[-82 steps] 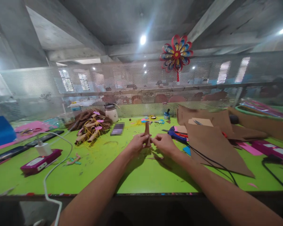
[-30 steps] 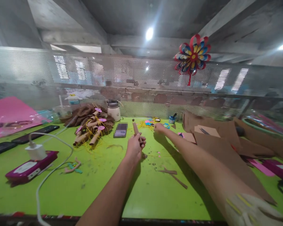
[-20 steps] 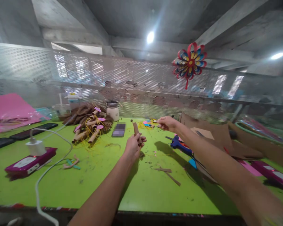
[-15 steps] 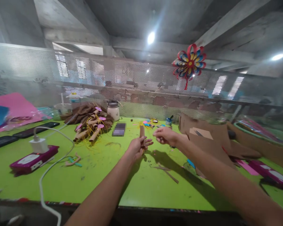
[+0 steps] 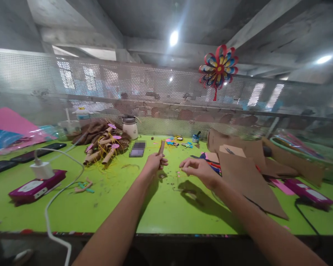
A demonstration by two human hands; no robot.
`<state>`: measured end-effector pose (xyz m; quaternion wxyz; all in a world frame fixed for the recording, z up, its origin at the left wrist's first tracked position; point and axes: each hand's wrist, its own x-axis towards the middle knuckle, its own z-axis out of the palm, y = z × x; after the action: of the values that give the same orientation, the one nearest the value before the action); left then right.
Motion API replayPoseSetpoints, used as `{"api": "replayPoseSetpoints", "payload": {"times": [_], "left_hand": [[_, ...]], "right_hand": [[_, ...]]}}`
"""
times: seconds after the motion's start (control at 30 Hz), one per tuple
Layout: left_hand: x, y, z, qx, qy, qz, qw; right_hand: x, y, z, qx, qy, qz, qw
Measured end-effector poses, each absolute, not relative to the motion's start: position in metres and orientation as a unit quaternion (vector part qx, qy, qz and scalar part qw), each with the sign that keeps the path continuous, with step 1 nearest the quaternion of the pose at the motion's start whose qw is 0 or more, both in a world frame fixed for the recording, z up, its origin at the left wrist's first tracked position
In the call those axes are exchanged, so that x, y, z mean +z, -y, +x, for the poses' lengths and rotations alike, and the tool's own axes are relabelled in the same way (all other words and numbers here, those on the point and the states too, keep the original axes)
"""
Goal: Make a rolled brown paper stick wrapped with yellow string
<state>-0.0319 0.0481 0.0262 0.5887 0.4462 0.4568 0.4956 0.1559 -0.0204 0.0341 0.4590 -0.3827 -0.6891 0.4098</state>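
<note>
Right hand [image 5: 197, 170] partly hides blue tool [image 5: 202, 156] beside cardboard [image 5: 242, 179].

With twelve o'clock straight ahead, a jar [image 5: 130, 129] stands near eleven, behind a phone [image 5: 137, 150]. At ten, a white charger [image 5: 42, 170] sits on a purple power strip [image 5: 36, 188]. At one, a colourful flower decoration [image 5: 219, 69] hangs before the mesh panel [image 5: 155, 88].

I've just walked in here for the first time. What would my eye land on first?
Probably the red, blue and yellow flower-shaped ornament, high up and right of centre. Below it spreads a bright lime-green table, where a heap of brown rolls lies towards the left. Near the middle, the left hand grips a narrow brown piece, with the right hand apart from it.
</note>
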Motion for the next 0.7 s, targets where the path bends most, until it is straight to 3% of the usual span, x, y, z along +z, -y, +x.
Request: {"api": "replayPoseSetpoints", "payload": {"times": [0.17,0.33,0.53,0.7], "left_hand": [[0.035,-0.036,-0.026,0.512,-0.351,0.473,0.626],[0.048,-0.015,-0.018,0.494,-0.204,0.525,0.662],[0.05,-0.007,-0.019,0.388,-0.147,0.558,0.719],[0.048,-0.01,-0.022,0.381,-0.175,0.539,0.73]], "right_hand": [[0.038,0.021,0.165,0.526,0.584,-0.316,0.531],[0.048,0.025,0.168,0.459,0.61,-0.348,0.545],[0.067,0.025,0.168,0.349,0.658,-0.435,0.505],[0.075,0.017,0.173,0.364,0.733,-0.434,0.376]]}}
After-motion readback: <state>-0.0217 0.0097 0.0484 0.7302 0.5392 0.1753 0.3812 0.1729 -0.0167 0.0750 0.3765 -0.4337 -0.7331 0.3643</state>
